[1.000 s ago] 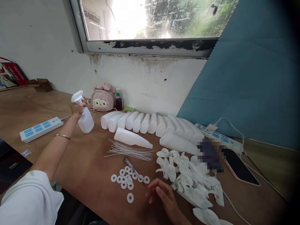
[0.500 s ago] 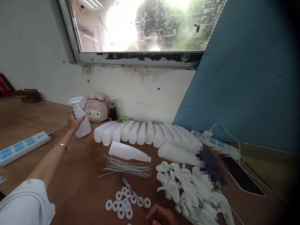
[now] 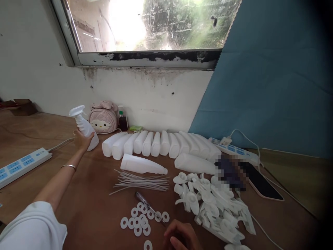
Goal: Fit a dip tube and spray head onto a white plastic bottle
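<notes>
My left hand (image 3: pixel 82 139) is stretched out to the far left and wraps round a white spray bottle (image 3: pixel 84 126) with a trigger head, standing on the brown table (image 3: pixel 85 194). My right hand (image 3: pixel 180 238) rests at the bottom edge with fingers curled, beside a small screwdriver (image 3: pixel 149 207) and several white washers (image 3: pixel 139 220). A pile of white trigger heads (image 3: pixel 212 205) lies to its right. A bundle of thin white tubes (image 3: pixel 142 181) lies ahead, with one loose capless bottle (image 3: pixel 142 165) behind it.
A row of white bottles (image 3: pixel 161 143) lies along the wall. A pink bag (image 3: pixel 100 119) and a small dark bottle (image 3: pixel 122 119) stand behind. Power strips lie at the left (image 3: pixel 22 166) and right (image 3: pixel 234 149). A phone (image 3: pixel 261 181) lies at the right.
My left hand has brought the spray bottle down from the air and a little nearer the row of bottles. My right hand has stayed low near the washers. The view shifted slightly.
</notes>
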`<state>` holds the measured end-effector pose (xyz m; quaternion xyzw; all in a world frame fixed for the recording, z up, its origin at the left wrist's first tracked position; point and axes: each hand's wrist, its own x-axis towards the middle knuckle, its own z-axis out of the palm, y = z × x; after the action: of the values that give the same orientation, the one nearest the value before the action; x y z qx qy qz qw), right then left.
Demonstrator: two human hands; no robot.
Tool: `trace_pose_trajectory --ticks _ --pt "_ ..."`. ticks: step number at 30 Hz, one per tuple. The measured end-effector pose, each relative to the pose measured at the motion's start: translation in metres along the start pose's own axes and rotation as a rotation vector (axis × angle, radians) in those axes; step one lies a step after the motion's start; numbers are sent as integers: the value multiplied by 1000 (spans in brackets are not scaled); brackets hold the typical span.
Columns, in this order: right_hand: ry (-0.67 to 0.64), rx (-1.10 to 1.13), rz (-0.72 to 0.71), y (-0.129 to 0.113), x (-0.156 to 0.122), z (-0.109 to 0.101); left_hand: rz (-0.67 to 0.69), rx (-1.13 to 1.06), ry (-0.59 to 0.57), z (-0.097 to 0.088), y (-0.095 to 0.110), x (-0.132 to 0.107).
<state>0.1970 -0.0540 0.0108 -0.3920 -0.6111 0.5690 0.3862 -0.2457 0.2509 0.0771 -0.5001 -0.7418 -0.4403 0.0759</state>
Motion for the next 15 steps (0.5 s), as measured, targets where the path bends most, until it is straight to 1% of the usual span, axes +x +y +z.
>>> trace_pose_trajectory --ticks 3,7,11,13,15 --pt "14 -23 -18 -8 -2 1 22 -20 -4 -2 -4 0" --pt "23 -54 2 -20 -3 2 61 -59 -19 -8 -7 -1" --pt "7 -71 -24 -21 -3 2 100 -114 -23 -14 -11 -4" --pt "8 -85 -28 -20 -3 2 109 -143 1 -16 -13 -7" --pt "2 -93 -33 -19 -4 2 103 -163 61 -20 -14 -11"
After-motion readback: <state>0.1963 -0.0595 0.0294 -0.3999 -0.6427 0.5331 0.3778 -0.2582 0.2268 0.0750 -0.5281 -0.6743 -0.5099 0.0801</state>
